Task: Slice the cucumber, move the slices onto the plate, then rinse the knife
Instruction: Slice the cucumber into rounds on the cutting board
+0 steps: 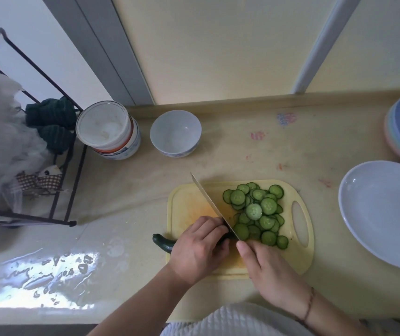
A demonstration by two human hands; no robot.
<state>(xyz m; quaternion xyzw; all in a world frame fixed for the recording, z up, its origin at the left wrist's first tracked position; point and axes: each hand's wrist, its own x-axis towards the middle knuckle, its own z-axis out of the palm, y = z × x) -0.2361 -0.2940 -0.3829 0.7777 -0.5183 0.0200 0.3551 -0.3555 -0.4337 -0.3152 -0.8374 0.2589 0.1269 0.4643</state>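
Bowl (175,133), tub (108,129) (beside rack (36,132))

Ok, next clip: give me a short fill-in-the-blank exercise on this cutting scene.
1. The round green cucumber slices lie on the pale ____ plastic cutting board.
2. The right hand holds the steel ____.
3. The left hand steadies the uncut dark green ____.
4. The large oval white plate holds ____ slices.

Missing words: yellow; knife; cucumber; no

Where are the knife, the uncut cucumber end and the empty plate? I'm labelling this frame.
knife (208,201), head view, middle of the blade.
cucumber end (162,242), head view, dark skin left of the board.
plate (383,212), head view, bare inner surface.
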